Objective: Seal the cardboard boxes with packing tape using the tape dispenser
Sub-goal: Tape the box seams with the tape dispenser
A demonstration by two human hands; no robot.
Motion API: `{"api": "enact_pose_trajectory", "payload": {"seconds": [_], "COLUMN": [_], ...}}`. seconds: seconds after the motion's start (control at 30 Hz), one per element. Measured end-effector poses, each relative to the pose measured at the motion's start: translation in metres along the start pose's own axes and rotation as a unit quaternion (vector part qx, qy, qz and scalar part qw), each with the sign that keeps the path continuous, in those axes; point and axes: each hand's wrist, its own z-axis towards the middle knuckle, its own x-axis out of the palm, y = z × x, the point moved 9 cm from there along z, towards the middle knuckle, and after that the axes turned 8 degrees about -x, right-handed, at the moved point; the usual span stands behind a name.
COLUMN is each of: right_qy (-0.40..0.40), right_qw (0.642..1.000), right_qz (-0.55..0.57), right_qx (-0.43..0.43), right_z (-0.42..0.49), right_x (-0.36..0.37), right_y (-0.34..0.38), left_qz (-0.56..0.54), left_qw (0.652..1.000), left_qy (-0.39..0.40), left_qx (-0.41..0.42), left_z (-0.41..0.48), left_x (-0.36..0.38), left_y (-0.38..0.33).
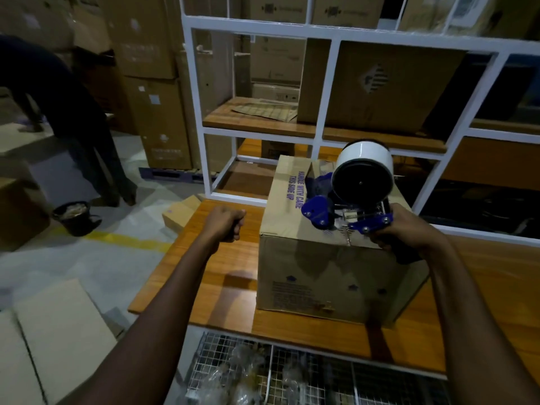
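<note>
A brown cardboard box [327, 273] with purple print stands on the wooden table [222, 287]. My right hand [409, 229] grips the handle of a blue tape dispenser [347, 211] that carries a white tape roll [363, 159]. The dispenser's head rests on the box top near its front edge. My left hand [226, 223] hovers over the table left of the box, its fingers curled into a fist that holds nothing.
A white metal shelf frame [318, 83] with cardboard boxes stands behind the table. A person [67, 112] bends over at the left beside a black bucket [74, 216]. Flat cardboard sheets [58, 331] lie on the floor. A wire basket [263, 372] sits below the table's edge.
</note>
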Motion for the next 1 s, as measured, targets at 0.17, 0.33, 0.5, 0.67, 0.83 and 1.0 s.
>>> {"api": "enact_pose_trajectory", "payload": {"seconds": [0.17,0.33,0.5,0.67,0.83,1.0], "right_qy": [0.027,0.037,0.061,0.07,0.092,0.118], "right_qw": [0.999,0.997,0.992,0.985,0.979,0.969], "right_qz": [-0.04,-0.056,-0.109,-0.15,-0.177,-0.209], "right_qx": [0.0,0.022,0.032,0.041,0.045,0.059], "right_z": [0.007,0.011,0.01,0.016,0.017,0.019], "right_x": [0.004,-0.005,-0.008,-0.007,-0.006,-0.002], "right_y": [-0.003,-0.011,-0.018,-0.025,-0.021,-0.023], "left_qz": [-0.021,-0.031,-0.048,-0.052,-0.071,-0.087], "left_qw": [1.0,0.999,0.999,0.998,0.997,0.996], "left_qy": [-0.004,0.012,0.014,0.018,0.021,0.021], "left_qx": [-0.009,-0.017,-0.014,-0.007,-0.017,-0.008], "left_z": [0.003,0.003,0.004,0.002,-0.002,-0.005], "left_x": [0.001,0.016,0.026,0.035,0.048,0.056], "left_y": [0.018,0.035,0.043,0.052,0.058,0.065]}}
